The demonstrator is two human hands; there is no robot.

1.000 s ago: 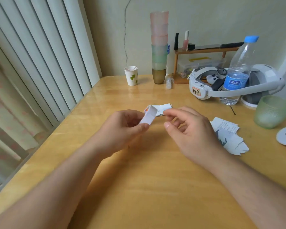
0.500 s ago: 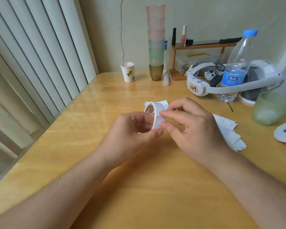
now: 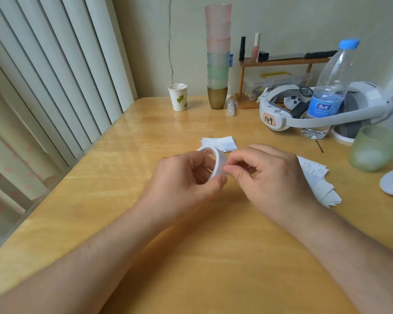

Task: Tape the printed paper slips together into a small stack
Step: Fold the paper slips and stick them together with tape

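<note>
Head view: your left hand grips one tape roll above the table, its hole facing you; your right hand fingers pinch its rim. Beyond lies one slip stack; fanned slips sit right, near a green cup and bottle.

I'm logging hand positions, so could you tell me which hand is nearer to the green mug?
Right. The right hand picks at the tape roll mid-table, left of the green mug. The left hand holds the roll, farther left still.
</note>
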